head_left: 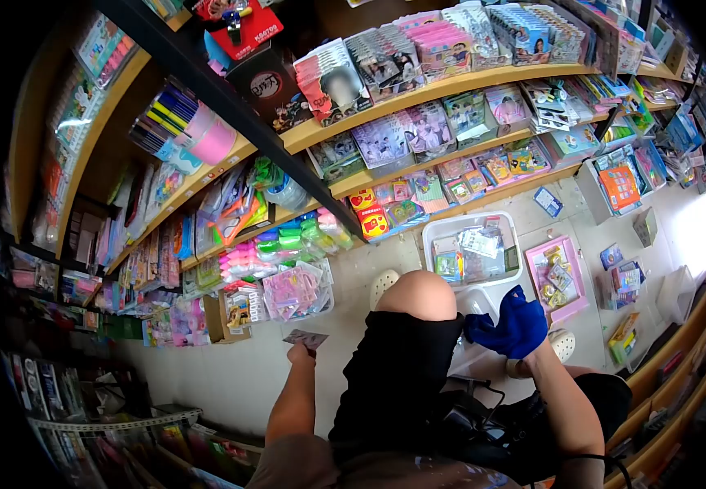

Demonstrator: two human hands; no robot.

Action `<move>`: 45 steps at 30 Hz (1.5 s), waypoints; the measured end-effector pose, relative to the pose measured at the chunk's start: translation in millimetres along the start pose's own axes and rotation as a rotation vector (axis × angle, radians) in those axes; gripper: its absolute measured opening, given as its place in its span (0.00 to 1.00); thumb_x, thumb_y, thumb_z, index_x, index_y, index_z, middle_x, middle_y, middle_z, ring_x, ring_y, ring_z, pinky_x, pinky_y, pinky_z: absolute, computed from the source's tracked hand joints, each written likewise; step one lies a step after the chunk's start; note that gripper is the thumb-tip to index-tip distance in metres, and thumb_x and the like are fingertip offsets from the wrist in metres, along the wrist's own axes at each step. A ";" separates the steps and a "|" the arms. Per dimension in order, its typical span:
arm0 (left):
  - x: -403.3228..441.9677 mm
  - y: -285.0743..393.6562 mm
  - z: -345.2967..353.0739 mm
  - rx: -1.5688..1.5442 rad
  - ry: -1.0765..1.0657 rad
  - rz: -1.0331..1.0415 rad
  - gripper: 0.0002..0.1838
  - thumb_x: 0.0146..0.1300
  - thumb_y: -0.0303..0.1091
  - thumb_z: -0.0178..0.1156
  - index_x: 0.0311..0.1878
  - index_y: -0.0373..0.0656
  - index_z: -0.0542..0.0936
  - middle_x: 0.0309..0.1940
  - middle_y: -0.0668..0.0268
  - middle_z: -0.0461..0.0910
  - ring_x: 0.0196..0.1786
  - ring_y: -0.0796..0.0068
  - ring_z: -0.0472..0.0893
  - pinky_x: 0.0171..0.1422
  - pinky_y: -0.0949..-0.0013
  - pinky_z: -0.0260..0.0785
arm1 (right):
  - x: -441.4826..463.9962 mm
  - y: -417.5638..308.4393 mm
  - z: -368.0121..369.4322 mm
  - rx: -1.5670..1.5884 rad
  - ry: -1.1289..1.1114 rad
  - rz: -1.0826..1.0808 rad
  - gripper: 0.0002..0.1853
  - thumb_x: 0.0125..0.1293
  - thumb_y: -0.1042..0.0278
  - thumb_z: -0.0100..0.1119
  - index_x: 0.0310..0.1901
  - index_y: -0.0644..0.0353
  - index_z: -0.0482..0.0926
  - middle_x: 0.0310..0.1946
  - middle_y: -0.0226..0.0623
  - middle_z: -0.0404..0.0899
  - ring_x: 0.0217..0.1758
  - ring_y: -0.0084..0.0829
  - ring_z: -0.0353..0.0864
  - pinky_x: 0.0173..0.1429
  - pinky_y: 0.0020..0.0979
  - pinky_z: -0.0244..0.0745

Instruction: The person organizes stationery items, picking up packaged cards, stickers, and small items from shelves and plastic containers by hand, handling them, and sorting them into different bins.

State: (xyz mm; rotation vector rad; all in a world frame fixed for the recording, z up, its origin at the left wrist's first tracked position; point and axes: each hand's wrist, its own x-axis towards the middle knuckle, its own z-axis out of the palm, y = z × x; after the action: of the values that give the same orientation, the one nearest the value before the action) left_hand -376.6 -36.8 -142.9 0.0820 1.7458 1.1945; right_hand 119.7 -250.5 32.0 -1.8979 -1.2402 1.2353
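Note:
My left hand is closed on a small flat picture card, held out over the floor to the left of my knee. The print on the card is too small to read. My right hand grips a bunched blue cloth, which covers most of the fingers. Just below the cloth is a clear plastic container, partly hidden. Beyond it stands a white plastic bin with packets and cards inside. To its right lies a pink tray holding small packaged items.
Wooden shelves with packed cards and booklets curve across the front. A clear tub of pink packets and a cardboard box stand on the floor at left. Boxes and a wooden rack line the right.

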 end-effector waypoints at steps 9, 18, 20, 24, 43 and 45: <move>36.2 59.5 53.9 0.119 -0.023 -0.106 0.21 0.64 0.56 0.50 0.53 0.54 0.71 0.46 0.62 0.76 0.46 0.65 0.76 0.57 0.54 0.63 | 8.2 -35.5 10.5 -0.697 0.158 -0.203 0.13 0.61 0.51 0.49 0.38 0.49 0.75 0.30 0.37 0.72 0.37 0.40 0.72 0.41 0.40 0.68; 12.3 -27.8 50.7 0.562 -0.570 -0.361 0.18 0.66 0.42 0.49 0.51 0.39 0.68 0.47 0.56 0.76 0.45 0.63 0.78 0.46 0.65 0.72 | 10.7 -75.8 -5.5 -1.023 0.303 -0.380 0.09 0.57 0.51 0.55 0.33 0.43 0.79 0.19 0.29 0.73 0.22 0.34 0.74 0.28 0.35 0.67; -0.6 -25.0 74.4 0.714 -0.647 -0.253 0.14 0.64 0.41 0.51 0.45 0.40 0.72 0.40 0.60 0.79 0.41 0.66 0.79 0.43 0.65 0.72 | 0.0 -82.3 -16.1 -0.926 0.369 -0.393 0.09 0.57 0.53 0.55 0.34 0.46 0.78 0.20 0.30 0.73 0.22 0.34 0.74 0.27 0.35 0.67; -46.5 21.2 140.3 1.070 -0.968 0.204 0.09 0.63 0.38 0.52 0.39 0.43 0.74 0.34 0.64 0.79 0.34 0.73 0.78 0.37 0.73 0.71 | -6.8 -77.1 -16.8 -0.180 0.420 -0.311 0.10 0.56 0.57 0.55 0.35 0.51 0.77 0.22 0.33 0.74 0.22 0.35 0.74 0.26 0.34 0.67; -170.4 -192.5 341.4 2.000 -1.376 1.386 0.16 0.50 0.31 0.62 0.43 0.42 0.73 0.47 0.60 0.72 0.55 0.58 0.70 0.57 0.59 0.64 | 4.1 6.4 -32.1 -0.299 0.712 -0.225 0.11 0.50 0.70 0.54 0.36 0.65 0.76 0.34 0.46 0.75 0.34 0.43 0.74 0.46 0.42 0.68; -157.5 -221.6 333.0 1.903 -1.239 1.474 0.20 0.47 0.30 0.64 0.45 0.44 0.70 0.48 0.62 0.70 0.57 0.59 0.68 0.60 0.59 0.61 | 18.4 18.6 -37.5 0.015 0.701 -0.207 0.14 0.51 0.70 0.54 0.40 0.65 0.76 0.38 0.48 0.74 0.35 0.46 0.74 0.48 0.44 0.68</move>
State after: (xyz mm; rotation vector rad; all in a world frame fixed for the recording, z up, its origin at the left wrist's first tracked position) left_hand 46.6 -9.9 -213.0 2.7286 0.7374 -0.4097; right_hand 163.7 -240.4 25.5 -1.8857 -0.9921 0.3989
